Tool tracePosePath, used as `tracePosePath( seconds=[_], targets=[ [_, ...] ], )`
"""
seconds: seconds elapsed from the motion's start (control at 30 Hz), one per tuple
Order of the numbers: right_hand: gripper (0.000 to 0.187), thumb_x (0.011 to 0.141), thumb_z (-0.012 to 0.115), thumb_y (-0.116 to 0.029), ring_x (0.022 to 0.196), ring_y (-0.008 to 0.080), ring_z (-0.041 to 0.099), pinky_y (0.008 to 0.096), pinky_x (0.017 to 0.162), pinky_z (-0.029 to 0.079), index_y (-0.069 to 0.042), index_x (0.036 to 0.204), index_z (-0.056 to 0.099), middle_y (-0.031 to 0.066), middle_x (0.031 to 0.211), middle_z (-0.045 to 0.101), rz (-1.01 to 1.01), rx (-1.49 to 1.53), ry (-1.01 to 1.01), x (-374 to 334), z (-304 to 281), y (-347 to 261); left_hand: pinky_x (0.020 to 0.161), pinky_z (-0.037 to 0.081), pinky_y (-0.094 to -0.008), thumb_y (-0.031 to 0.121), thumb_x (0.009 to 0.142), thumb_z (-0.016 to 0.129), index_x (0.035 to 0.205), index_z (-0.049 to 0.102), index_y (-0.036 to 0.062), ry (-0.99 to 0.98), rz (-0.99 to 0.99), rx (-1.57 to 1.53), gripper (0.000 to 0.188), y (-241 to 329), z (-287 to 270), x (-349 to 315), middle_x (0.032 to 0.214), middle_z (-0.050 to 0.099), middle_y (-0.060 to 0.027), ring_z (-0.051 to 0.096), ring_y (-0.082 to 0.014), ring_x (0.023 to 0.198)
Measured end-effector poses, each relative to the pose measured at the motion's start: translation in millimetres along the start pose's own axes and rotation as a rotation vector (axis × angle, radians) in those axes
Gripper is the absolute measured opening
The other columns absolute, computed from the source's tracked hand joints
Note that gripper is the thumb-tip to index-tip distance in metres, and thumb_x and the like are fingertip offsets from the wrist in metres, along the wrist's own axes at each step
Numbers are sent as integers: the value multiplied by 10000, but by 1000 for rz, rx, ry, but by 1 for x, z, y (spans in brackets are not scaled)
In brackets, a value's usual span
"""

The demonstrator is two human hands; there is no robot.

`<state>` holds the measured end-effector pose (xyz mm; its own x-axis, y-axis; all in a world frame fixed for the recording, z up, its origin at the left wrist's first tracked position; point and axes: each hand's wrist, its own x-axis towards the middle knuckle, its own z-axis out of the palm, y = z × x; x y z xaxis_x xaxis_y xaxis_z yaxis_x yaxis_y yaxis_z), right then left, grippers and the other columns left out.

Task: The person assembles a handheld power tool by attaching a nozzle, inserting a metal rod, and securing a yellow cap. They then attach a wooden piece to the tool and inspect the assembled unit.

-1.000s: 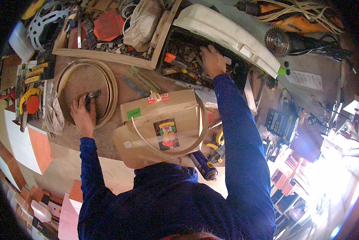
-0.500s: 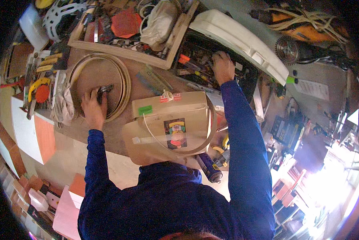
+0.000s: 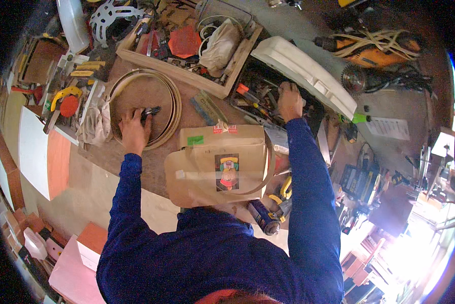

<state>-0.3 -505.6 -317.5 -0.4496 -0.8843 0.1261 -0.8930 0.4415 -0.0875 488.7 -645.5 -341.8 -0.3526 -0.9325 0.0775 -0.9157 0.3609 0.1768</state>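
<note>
My left hand (image 3: 134, 130) rests inside a coil of pale banding strip (image 3: 174, 121) on the brown worktop, fingers curled around a small dark metal tool (image 3: 151, 111) whose exact kind I cannot make out. At the upper right, my right hand (image 3: 290, 103) reaches into an open dark toolbox (image 3: 313, 110). Its fingers are bent down among the tools, and whatever they grip is hidden. Beside them in the box lies an orange-and-black handled tool (image 3: 247, 92). The box's long whitish lid (image 3: 308, 73) stands raised behind the hand.
A cardboard box (image 3: 202, 157) with a loop of strip over it sits between my arms, a spray can (image 3: 264, 218) beside it. Beyond lies a wooden tray (image 3: 187, 72) of clutter. Gloves (image 3: 96, 121) lie left; a corded orange power tool (image 3: 379, 50) lies far right.
The whole view has shifted a little as my head moved. Both hands stay about where they were, the left with its tool in the coil, the right in the toolbox.
</note>
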Motion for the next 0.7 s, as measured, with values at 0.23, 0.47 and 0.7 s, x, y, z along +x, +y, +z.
tracePosePath(
  seconds=[0.23,0.47,0.7],
  targets=[
    [165,967,694,-185,839,241,725,342,754,550,-32,1028,705,107,902,743,205,450,302,-110,-160,-4,1090,425,-531,428,970,627,1302,660,92,-74,0,26,474,-24,35,6,1428,581,-188,510,-396,1343],
    [244,1110,502,-271,885,235,687,427,792,600,-46,1164,580,94,1001,677,374,1324,837,-291,-295,-19,1064,447,-541,478,965,628,1319,664,68,43,150,42,542,-45,51,21,1390,617,-210,567,-441,1270],
    [242,1105,495,-331,869,277,694,517,805,621,-102,1173,534,95,991,644,812,1714,1063,-412,-248,-36,945,542,-426,266,991,685,1278,653,-26,394,78,-571,411,10,-21,1,1209,706,-213,687,-343,1078]
  ],
)
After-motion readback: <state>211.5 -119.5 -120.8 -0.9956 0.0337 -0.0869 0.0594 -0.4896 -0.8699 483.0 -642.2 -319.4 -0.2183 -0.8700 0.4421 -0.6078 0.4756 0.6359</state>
